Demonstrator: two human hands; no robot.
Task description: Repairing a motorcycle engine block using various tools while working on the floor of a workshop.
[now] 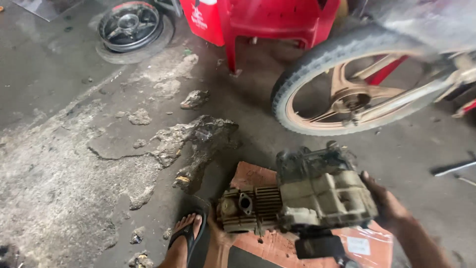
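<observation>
A dirty grey motorcycle engine (302, 196) with a finned cylinder at its left end lies over a flat orange cardboard sheet (369, 245) on the concrete floor. My left hand (218, 231) grips the cylinder end from below. At the crankcase end, my right hand (386, 203) holds the engine's right side. Both hands carry its weight, with the engine tilted slightly.
A motorcycle front wheel (342, 84) with tan spokes stands right behind the engine. A red plastic stool (275, 22) and a loose black wheel (130, 27) lie farther back. My sandalled foot (186, 235) is beside the cardboard. Broken concrete chunks (196, 144) litter the floor; a metal tool (453, 168) lies at the right.
</observation>
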